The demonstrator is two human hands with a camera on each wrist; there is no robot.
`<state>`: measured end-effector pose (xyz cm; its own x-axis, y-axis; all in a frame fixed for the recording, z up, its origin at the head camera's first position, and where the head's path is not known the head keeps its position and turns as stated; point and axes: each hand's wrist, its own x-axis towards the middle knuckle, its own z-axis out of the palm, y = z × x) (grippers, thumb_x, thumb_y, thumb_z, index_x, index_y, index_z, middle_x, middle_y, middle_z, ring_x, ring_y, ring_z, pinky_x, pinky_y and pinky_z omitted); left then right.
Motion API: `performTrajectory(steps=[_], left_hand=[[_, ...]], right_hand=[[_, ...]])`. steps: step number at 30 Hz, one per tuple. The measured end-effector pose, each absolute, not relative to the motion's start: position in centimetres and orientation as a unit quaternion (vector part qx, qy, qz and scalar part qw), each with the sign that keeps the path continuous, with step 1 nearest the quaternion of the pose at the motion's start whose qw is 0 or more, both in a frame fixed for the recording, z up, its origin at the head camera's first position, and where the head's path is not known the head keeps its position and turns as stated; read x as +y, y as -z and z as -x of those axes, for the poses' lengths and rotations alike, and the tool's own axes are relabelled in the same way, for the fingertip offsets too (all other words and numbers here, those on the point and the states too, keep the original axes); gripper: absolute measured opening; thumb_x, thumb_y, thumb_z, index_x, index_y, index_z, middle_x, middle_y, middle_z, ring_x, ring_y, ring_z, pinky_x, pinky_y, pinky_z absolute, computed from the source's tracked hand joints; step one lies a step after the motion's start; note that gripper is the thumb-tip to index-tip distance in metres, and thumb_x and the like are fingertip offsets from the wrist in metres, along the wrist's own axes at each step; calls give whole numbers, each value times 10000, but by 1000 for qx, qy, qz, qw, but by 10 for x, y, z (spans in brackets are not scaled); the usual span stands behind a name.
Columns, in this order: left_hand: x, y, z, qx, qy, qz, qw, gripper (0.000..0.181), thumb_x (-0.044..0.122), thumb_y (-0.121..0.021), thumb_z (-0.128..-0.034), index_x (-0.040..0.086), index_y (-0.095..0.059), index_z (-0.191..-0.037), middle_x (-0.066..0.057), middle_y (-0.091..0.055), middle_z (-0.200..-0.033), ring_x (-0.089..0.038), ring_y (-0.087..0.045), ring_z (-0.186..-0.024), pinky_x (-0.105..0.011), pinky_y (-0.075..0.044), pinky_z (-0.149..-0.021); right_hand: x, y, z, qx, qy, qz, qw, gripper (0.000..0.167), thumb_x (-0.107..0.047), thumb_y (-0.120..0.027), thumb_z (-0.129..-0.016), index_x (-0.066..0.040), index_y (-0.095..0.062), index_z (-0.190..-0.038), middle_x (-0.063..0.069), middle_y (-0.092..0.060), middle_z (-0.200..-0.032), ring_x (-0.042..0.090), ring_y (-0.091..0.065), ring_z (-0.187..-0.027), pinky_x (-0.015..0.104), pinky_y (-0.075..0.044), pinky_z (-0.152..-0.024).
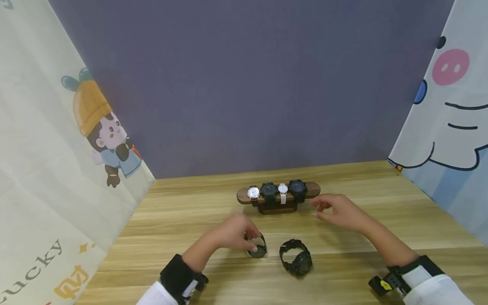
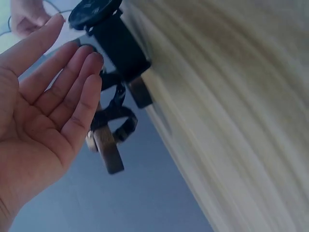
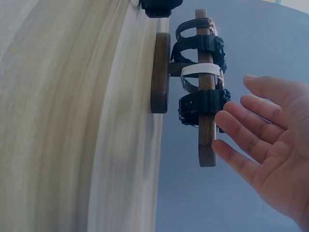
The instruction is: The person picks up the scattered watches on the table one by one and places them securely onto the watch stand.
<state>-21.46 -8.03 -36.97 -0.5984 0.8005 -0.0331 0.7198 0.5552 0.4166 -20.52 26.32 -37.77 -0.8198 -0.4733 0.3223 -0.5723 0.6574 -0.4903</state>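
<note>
My left hand [image 1: 238, 233] reaches over a small black watch [image 1: 258, 251] lying on the table, thumb and fingers close beside its looped strap. The left wrist view shows that hand's fingers extended with a black watch [image 2: 118, 46] just beyond the fingertips; contact is unclear. To the right lies a larger black watch [image 1: 300, 262], its strap forming a ring. My right hand [image 1: 341, 212] is held with relaxed, parted fingers by the right end of a wooden watch stand [image 3: 206, 150], holding nothing. Several watches sit on the stand's bar, including a white-strapped one [image 3: 200, 70].
The wood-grained table [image 1: 183, 203] ends at a dark grey-blue partition [image 1: 244, 84] behind the stand. Cloths printed with cartoon figures hang at the left [image 1: 34, 140] and right [image 1: 457, 127] sides.
</note>
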Motion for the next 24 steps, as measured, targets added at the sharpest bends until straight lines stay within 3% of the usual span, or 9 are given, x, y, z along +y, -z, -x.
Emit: performTrajectory(steps=[5,11,15,24], left_hand=[[-73,374,210,876,-167,-436,124,138,130,-804,-814,82,-782,-941,78,-705,-800,62,-572,-671,-93,-474,-616],[-69,378,208,880,-151,-436,113,74,123,-776,-840,112,-782,-913,104,-681,-761,57,-556,-648,-92,-462,-600],[-70,376,208,882,-154,-434,102,62,124,-754,-860,106,-774,-917,101,-674,-768,48,-551,-652,-104,-464,-602],[-73,368,211,873,-240,-417,77,103,132,-717,-897,80,-764,-972,40,-719,-865,23,-588,-716,-150,-498,-636]], right_hand=[[258,373,204,-902,-306,-297,73,270,-150,-725,-893,-32,-675,-1131,80,-695,-1049,133,-655,-860,380,-564,-751],[254,373,204,-899,-304,-308,70,263,-127,-717,-896,-37,-671,-1139,53,-691,-1063,122,-650,-863,346,-564,-754],[252,373,205,-897,-300,-315,76,260,-127,-716,-897,-37,-670,-1136,36,-692,-1053,110,-649,-854,323,-563,-746],[244,367,202,-886,-322,-325,77,265,-119,-709,-900,-31,-660,-1145,5,-695,-1012,120,-659,-867,401,-575,-767]])
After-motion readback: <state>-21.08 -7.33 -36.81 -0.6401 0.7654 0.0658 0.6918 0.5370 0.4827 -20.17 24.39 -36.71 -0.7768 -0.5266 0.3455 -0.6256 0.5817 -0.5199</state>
